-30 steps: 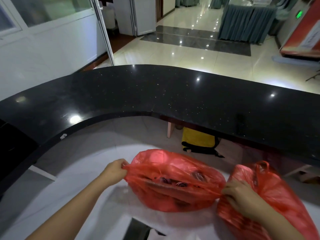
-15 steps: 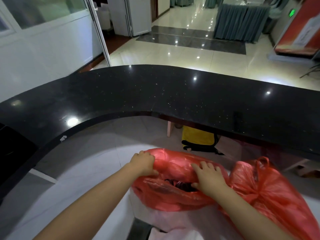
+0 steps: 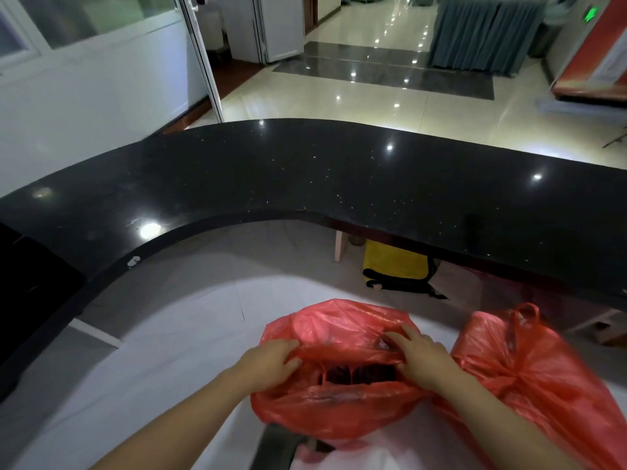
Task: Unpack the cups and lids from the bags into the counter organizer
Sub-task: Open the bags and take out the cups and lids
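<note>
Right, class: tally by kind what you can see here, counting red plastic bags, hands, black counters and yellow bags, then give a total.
Red plastic bags: 2, left red bag, right red bag
Hands: 2, left hand, right hand
Black counter: 1
Yellow bag: 1
Total: 6

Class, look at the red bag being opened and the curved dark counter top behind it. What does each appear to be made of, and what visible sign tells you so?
Red bag: thin, glossy, translucent plastic film, probably; it crinkles and dark contents show through.
Curved counter top: polished black stone, perhaps granite or a lookalike; it mirrors ceiling lights and shows pale flecks.
</note>
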`<state>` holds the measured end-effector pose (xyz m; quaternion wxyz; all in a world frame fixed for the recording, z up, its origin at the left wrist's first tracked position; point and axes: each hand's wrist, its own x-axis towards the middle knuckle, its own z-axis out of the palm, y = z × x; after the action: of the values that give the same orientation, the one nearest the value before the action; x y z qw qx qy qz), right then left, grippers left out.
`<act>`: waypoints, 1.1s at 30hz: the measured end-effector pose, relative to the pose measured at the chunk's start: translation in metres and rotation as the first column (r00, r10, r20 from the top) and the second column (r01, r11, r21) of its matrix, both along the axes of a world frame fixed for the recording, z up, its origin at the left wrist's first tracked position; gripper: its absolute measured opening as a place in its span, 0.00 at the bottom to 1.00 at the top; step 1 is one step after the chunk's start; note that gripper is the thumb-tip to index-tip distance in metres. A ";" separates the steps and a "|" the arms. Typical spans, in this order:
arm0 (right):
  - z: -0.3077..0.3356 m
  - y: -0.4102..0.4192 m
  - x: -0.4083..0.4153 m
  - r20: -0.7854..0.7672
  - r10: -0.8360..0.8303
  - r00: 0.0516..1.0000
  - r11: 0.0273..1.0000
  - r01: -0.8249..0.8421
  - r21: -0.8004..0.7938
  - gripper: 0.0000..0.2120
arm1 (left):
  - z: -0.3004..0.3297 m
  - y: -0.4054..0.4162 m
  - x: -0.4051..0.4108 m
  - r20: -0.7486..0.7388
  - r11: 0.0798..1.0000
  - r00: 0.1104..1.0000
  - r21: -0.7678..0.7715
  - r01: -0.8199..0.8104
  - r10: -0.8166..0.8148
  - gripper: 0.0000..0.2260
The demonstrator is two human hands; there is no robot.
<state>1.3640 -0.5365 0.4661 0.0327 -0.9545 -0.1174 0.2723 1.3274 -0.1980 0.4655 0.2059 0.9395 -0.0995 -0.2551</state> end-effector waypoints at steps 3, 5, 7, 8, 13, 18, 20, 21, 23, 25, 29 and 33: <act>0.009 0.002 0.007 0.108 -0.026 0.994 0.998 0.020 0.058 0.29 | 0.003 0.003 -0.001 0.149 0.974 0.963 -0.078 -0.215 0.224 0.14; 0.019 0.006 0.020 0.167 -0.048 0.985 0.997 0.037 0.071 0.29 | 0.009 0.004 0.010 0.203 0.924 0.906 -0.174 -0.339 0.371 0.08; 0.028 0.013 0.036 0.207 -0.048 0.977 0.995 0.029 0.092 0.27 | 0.016 0.005 0.026 0.251 0.870 0.835 -0.211 -0.446 0.489 0.07; 0.032 0.016 0.045 0.230 -0.045 0.972 0.993 0.020 0.113 0.27 | 0.020 0.007 0.036 0.289 0.850 0.800 -0.208 -0.484 0.526 0.08; 0.035 0.035 0.077 0.362 0.017 0.932 0.991 -0.062 0.114 0.29 | 0.029 0.017 0.081 0.418 0.854 0.763 -0.066 -0.516 0.493 0.09; -0.003 0.034 0.088 0.321 0.197 0.926 0.979 -0.203 -0.014 0.33 | -0.004 0.026 0.096 0.361 0.870 0.842 0.140 -0.473 0.400 0.09; -0.024 0.029 0.094 0.275 0.229 0.934 0.973 -0.223 -0.053 0.30 | -0.024 0.026 0.098 0.314 0.873 0.875 0.207 -0.441 0.368 0.10; -0.033 0.028 0.096 0.261 0.232 0.937 0.973 -0.219 -0.077 0.28 | -0.033 0.025 0.099 0.289 0.872 0.886 0.229 -0.431 0.362 0.10; -0.048 0.027 0.100 0.233 0.225 0.946 0.973 -0.204 -0.109 0.27 | -0.048 0.024 0.103 0.232 0.867 0.896 0.250 -0.432 0.379 0.11; -0.061 0.027 0.102 0.198 0.201 0.959 0.976 -0.180 -0.118 0.25 | -0.058 0.025 0.107 0.172 0.853 0.890 0.257 -0.454 0.422 0.13; -0.072 0.027 0.102 0.131 0.098 0.987 0.993 -0.089 -0.071 0.22 | -0.068 0.023 0.110 0.077 0.858 0.897 0.266 -0.439 0.435 0.15; -0.058 0.034 0.098 0.176 0.031 0.984 1.000 -0.031 -0.003 0.22 | -0.059 0.025 0.106 0.032 0.892 0.895 0.072 -0.446 0.445 0.21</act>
<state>1.4619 -0.5026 0.4085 0.0177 -0.9728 -0.1347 0.1876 1.4334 -0.1728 0.4069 0.2215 0.9464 0.1266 -0.1979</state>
